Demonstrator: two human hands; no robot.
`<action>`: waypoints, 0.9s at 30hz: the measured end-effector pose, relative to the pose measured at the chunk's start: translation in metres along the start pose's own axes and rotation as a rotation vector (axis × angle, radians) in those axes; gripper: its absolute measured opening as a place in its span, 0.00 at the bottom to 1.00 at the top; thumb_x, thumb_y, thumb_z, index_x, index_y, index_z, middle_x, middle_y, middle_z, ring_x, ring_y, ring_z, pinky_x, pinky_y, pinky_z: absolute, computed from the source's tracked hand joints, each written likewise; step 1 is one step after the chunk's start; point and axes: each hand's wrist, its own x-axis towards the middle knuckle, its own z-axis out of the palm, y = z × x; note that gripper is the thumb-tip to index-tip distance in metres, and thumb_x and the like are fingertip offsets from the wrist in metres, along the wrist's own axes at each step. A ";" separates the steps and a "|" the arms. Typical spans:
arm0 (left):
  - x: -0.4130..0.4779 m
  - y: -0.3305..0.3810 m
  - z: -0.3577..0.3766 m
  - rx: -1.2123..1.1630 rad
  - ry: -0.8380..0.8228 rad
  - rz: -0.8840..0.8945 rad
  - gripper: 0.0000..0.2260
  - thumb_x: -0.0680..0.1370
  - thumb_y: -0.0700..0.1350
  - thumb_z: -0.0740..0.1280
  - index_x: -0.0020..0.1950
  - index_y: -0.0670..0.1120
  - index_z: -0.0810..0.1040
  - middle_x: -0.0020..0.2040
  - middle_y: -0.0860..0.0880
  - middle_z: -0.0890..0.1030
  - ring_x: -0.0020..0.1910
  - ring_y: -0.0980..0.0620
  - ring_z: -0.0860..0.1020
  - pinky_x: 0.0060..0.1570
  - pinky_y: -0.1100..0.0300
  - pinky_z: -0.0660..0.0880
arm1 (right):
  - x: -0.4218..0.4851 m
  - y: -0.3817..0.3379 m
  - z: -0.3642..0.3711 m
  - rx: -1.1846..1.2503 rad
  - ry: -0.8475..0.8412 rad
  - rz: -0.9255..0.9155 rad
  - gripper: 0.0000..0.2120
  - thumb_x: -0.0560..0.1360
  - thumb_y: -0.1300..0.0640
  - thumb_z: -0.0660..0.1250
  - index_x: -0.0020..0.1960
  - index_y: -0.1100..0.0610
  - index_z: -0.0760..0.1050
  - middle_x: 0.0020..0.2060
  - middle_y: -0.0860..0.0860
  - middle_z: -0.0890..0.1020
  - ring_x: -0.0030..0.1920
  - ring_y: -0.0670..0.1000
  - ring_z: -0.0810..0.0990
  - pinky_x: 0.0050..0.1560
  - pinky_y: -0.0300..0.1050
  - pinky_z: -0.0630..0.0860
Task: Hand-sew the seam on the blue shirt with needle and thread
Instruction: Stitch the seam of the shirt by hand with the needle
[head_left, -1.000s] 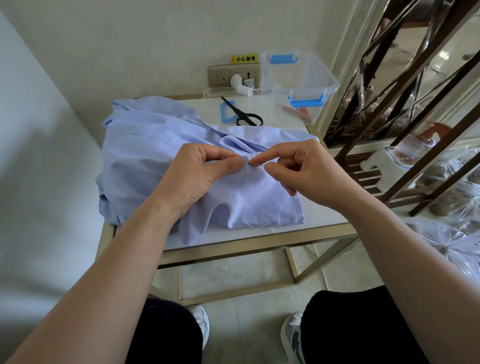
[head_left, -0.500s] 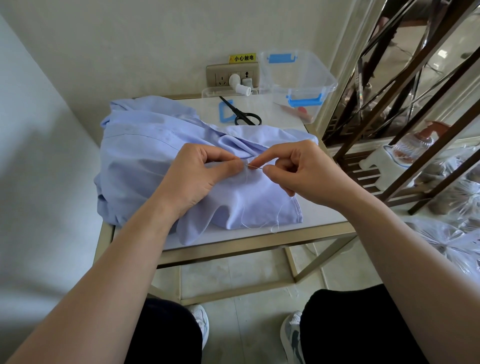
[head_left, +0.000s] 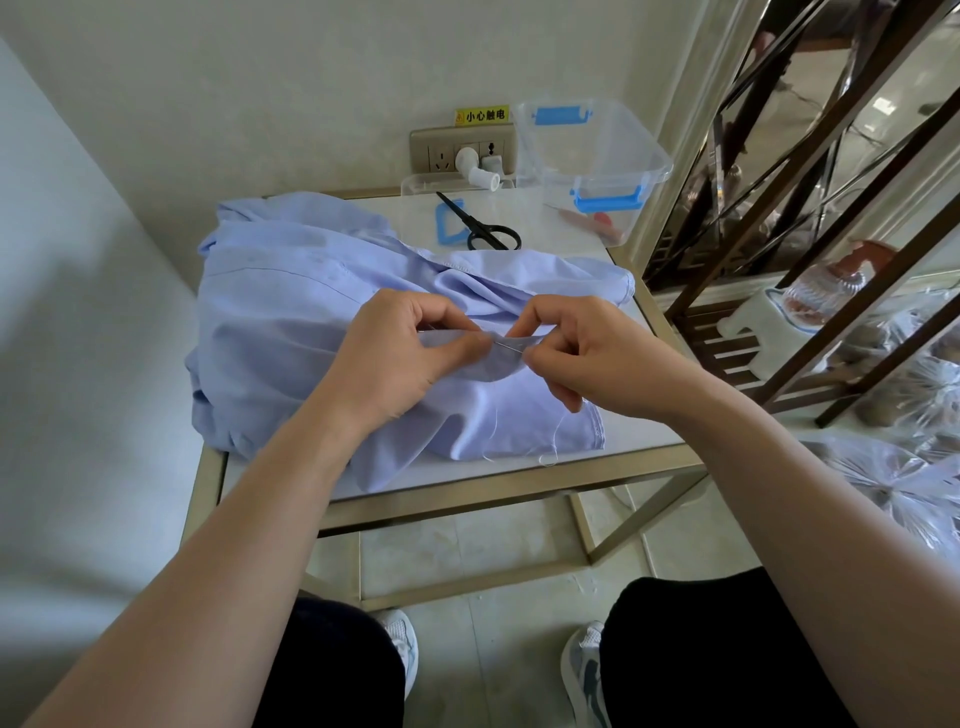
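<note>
The blue shirt (head_left: 291, 317) lies bunched on a small white-topped table (head_left: 639, 426). My left hand (head_left: 395, 358) pinches a raised fold of the shirt between thumb and fingers. Just to its right, my right hand (head_left: 587, 358) pinches the thin needle (head_left: 506, 346), which lies across the fold's edge between the two hands. White thread (head_left: 550, 447) trails loosely down over the shirt's hem toward the table's front edge.
Black scissors (head_left: 483, 228) and a blue plastic piece (head_left: 447, 228) lie behind the shirt. A clear bin with blue latches (head_left: 597, 161) stands at the back right, a wall socket (head_left: 457, 150) behind. A metal shelf frame (head_left: 810, 208) rises at the right. My knees and shoes are below.
Both hands have lifted and folded the shirt's edge slightly, and the fold now bulges toward me between them. The right hand still pinches the needle at the fabric.
</note>
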 end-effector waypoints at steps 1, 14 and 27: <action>0.000 0.000 0.000 -0.005 0.009 0.002 0.05 0.73 0.46 0.75 0.39 0.47 0.84 0.36 0.52 0.83 0.37 0.60 0.76 0.41 0.62 0.71 | 0.000 -0.001 0.000 0.000 0.006 -0.005 0.07 0.76 0.67 0.60 0.50 0.61 0.74 0.22 0.52 0.77 0.21 0.44 0.65 0.27 0.30 0.63; 0.001 0.000 -0.002 -0.062 0.016 -0.046 0.01 0.74 0.42 0.74 0.42 0.47 0.85 0.39 0.55 0.84 0.39 0.65 0.78 0.44 0.73 0.71 | 0.002 0.003 -0.004 0.078 0.053 -0.034 0.05 0.79 0.62 0.63 0.49 0.55 0.77 0.23 0.50 0.78 0.25 0.48 0.65 0.28 0.36 0.65; -0.002 0.006 -0.005 -0.178 -0.050 -0.089 0.04 0.75 0.41 0.72 0.41 0.48 0.85 0.38 0.55 0.84 0.40 0.62 0.79 0.47 0.70 0.73 | 0.001 0.006 -0.011 0.192 0.023 -0.040 0.05 0.80 0.62 0.64 0.49 0.58 0.79 0.24 0.51 0.76 0.28 0.54 0.66 0.29 0.40 0.66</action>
